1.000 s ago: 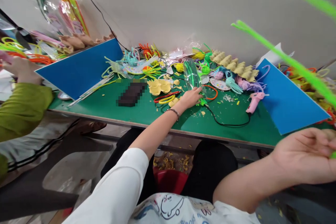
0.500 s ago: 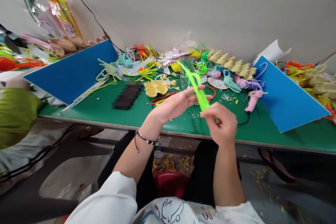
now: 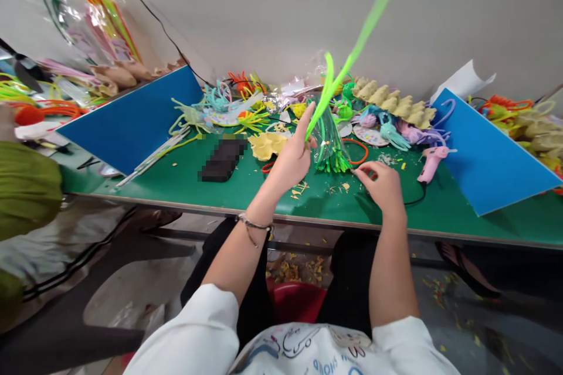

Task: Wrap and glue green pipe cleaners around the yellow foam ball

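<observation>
Table (image 3: 237, 194): green top, extends both sides of clear bag (image 3: 323, 132) (ref. pt. for all posns.; rests on table, stem ends facing operator).
Blue panels, qty 2: L panel (image 3: 136, 120) well L of bag; R panel (image 3: 488, 155) well R of bag. Both tilted.
Egg tray (image 3: 391, 104): behind bag, to R; rests on pile of coloured pcs.
Green stems (image 3: 336, 85): light green, fuzzy, approx. upright w/ lean to R. Lower ends just L of bag; upper ends rise above bag in view. Tips spread apart, longest one blurred.
L hand (image 3: 292, 158): just L of bag; fingers closed, gripping green stems.
R hand (image 3: 385, 187): just R of bag, at stem-end side. Thumb & index tips brought together near bag's stem ends; cannot tell if anything is btwn them.
Dark obj. (image 3: 223, 158): L of bag, well apart; pixelated, ID n/a.
Glue gun (image 3: 433, 165): pink, R of bag, beyond R hand; black cord runs from handle.
Yellow carton pc. (image 3: 266, 145): L of bag, near L hand.
Orange loop (image 3: 366, 155): just R of bag, on table.
Scraps (image 3: 346, 186): pale, small, in front of bag, btwn hands.
</observation>
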`<state>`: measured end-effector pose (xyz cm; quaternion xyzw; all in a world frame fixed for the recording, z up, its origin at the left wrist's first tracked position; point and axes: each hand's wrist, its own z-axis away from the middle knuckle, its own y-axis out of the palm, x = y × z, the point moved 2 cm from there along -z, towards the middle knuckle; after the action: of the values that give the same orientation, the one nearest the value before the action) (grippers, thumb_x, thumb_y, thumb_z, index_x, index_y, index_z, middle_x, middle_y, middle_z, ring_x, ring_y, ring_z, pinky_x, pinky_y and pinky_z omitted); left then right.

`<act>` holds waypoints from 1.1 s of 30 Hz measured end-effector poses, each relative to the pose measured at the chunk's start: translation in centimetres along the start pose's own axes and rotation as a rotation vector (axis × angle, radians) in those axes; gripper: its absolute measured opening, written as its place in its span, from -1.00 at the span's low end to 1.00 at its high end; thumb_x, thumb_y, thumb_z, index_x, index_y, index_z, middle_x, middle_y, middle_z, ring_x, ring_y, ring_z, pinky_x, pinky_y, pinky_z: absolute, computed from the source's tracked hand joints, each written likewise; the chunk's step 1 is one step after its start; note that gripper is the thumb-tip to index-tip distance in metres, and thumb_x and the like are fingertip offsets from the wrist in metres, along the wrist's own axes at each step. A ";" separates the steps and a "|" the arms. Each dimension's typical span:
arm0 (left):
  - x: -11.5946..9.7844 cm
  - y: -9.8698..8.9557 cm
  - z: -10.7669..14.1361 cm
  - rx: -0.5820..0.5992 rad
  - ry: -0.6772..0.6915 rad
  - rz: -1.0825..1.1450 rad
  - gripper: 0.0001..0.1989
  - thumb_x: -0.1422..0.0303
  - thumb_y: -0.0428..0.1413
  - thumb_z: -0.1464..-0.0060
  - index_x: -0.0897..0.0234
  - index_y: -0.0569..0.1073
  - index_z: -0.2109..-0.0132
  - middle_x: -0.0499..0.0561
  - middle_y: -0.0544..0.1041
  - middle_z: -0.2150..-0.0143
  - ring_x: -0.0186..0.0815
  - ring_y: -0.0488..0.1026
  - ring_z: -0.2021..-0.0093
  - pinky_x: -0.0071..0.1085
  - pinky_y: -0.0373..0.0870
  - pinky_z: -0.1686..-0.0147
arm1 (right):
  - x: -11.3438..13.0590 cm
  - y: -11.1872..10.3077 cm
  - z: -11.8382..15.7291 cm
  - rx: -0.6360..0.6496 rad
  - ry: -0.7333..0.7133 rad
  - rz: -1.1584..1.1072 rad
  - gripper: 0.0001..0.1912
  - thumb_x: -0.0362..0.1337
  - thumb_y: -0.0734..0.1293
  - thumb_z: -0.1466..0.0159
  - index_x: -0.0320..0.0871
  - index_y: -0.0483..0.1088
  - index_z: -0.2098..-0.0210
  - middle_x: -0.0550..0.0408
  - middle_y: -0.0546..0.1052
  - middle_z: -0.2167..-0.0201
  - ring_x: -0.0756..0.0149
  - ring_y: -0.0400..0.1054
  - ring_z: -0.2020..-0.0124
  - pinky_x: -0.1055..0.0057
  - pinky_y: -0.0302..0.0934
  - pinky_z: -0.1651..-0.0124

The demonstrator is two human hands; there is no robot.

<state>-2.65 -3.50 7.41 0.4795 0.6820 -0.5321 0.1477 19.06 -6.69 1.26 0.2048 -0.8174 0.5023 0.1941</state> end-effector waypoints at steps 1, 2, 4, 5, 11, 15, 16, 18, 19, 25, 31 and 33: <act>-0.2 0.5 -0.3 -0.018 0.000 -0.120 -0.24 0.62 -0.26 -0.13 0.14 -0.30 -0.41 0.06 0.44 0.16 -0.34 0.39 0.27 -0.40 0.39 0.26 | -0.4 0.9 -0.2 0.035 0.039 0.051 -0.83 -0.18 0.34 -0.24 -0.15 0.46 0.39 0.08 0.54 0.38 0.32 0.34 0.42 0.40 0.15 0.33; -0.4 1.0 -0.6 -0.036 -0.016 -0.217 -0.23 0.63 -0.26 -0.13 0.17 -0.34 -0.42 0.09 0.46 0.12 -0.31 0.42 0.22 -0.37 0.40 0.21 | -0.6 1.9 -0.5 0.054 0.070 0.088 -0.83 -0.17 0.35 -0.23 -0.15 0.46 0.35 0.07 0.53 0.39 0.29 0.35 0.40 0.40 0.12 0.35; -0.8 2.0 -1.1 -0.042 -0.065 -0.343 -0.20 0.64 -0.25 -0.11 0.19 -0.34 -0.43 0.13 0.47 0.08 -0.26 0.44 0.19 -0.32 0.41 0.18 | -0.4 3.7 -0.8 0.069 0.116 0.138 -0.79 -0.16 0.37 -0.22 -0.15 0.44 0.23 0.05 0.53 0.33 0.25 0.37 0.35 0.41 0.07 0.38; -0.9 2.4 -1.4 -0.030 -0.084 -0.378 -0.19 0.64 -0.23 -0.10 0.18 -0.31 -0.43 0.14 0.46 0.07 -0.24 0.44 0.19 -0.31 0.41 0.18 | -0.3 4.4 -1.0 0.078 0.133 0.161 -0.77 -0.15 0.37 -0.22 -0.15 0.43 0.20 0.03 0.53 0.28 0.23 0.38 0.33 0.41 0.05 0.39; 0.3 4.4 -2.9 0.187 -0.074 -0.499 -0.31 0.61 -0.19 -0.14 0.06 0.12 -0.37 0.13 0.38 0.09 -0.23 0.47 0.20 -0.31 0.41 0.19 | 0.0 5.8 -1.6 0.150 0.183 0.268 -0.81 -0.27 0.34 -0.26 -0.12 0.41 0.12 -0.03 0.50 0.09 0.21 0.42 0.23 0.40 0.10 0.34; 1.4 6.3 -3.8 0.312 -0.004 -0.536 -0.43 0.60 -0.18 -0.17 0.06 0.42 -0.19 0.10 0.32 0.07 -0.25 0.49 0.15 -0.37 0.41 0.16 | -0.2 5.6 -1.7 0.171 0.193 0.297 -0.76 -0.26 0.34 -0.26 -0.13 0.40 0.07 -0.05 0.50 0.08 0.17 0.43 0.18 0.38 0.14 0.31; 1.5 6.8 -3.9 0.332 0.002 -0.543 -0.44 0.59 -0.18 -0.18 0.07 0.44 -0.17 0.10 0.31 0.06 -0.24 0.49 0.14 -0.38 0.41 0.16 | -0.2 5.6 -1.7 0.175 0.192 0.299 -0.76 -0.27 0.34 -0.26 -0.13 0.41 0.07 -0.05 0.50 0.08 0.16 0.43 0.17 0.38 0.15 0.31; 1.6 7.7 -4.0 0.351 0.000 -0.560 -0.47 0.57 -0.17 -0.20 0.09 0.46 -0.16 0.11 0.30 0.04 -0.24 0.51 0.15 -0.35 0.42 0.16 | -0.3 5.6 -1.7 0.179 0.189 0.297 -0.78 -0.29 0.33 -0.27 -0.12 0.43 0.08 -0.06 0.50 0.10 0.16 0.43 0.17 0.38 0.15 0.30; 1.5 8.1 -4.0 0.356 0.001 -0.566 -0.49 0.56 -0.17 -0.21 0.10 0.46 -0.16 0.12 0.29 0.02 -0.23 0.51 0.15 -0.34 0.43 0.16 | -0.3 5.6 -1.8 0.179 0.187 0.293 -0.80 -0.30 0.31 -0.28 -0.12 0.44 0.09 -0.06 0.50 0.11 0.16 0.43 0.18 0.38 0.15 0.30; 1.5 9.1 -4.0 0.399 0.051 -0.609 -0.56 0.49 -0.18 -0.27 0.19 0.50 -0.10 0.18 0.26 -0.05 -0.14 0.52 0.08 -0.29 0.43 0.15 | -1.2 5.5 -1.9 0.166 0.148 0.219 -0.81 -0.30 0.29 -0.29 -0.13 0.50 0.14 -0.06 0.54 0.17 0.13 0.43 0.19 0.35 0.16 0.28; 3.1 10.0 -4.1 0.432 0.081 -0.620 -0.54 0.46 -0.19 -0.31 0.06 0.42 -0.19 0.15 0.25 -0.05 -0.16 0.52 0.08 -0.29 0.43 0.13 | -2.8 4.7 -1.8 0.077 0.100 0.069 -0.80 -0.32 0.27 -0.28 -0.17 0.55 0.22 -0.08 0.59 0.17 0.14 0.44 0.22 0.33 0.21 0.23; 3.5 10.4 -4.0 0.446 0.087 -0.622 -0.54 0.45 -0.19 -0.31 0.03 0.39 -0.21 0.14 0.24 -0.06 -0.18 0.53 0.10 -0.29 0.44 0.13 | -3.2 4.3 -1.7 0.034 0.075 0.011 -0.80 -0.32 0.27 -0.26 -0.18 0.55 0.27 -0.08 0.60 0.22 0.15 0.44 0.24 0.32 0.22 0.22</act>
<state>5.32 1.43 0.38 0.2922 0.6680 -0.6660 -0.1579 19.69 -2.99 -2.89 0.1843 -0.8020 0.5246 0.2183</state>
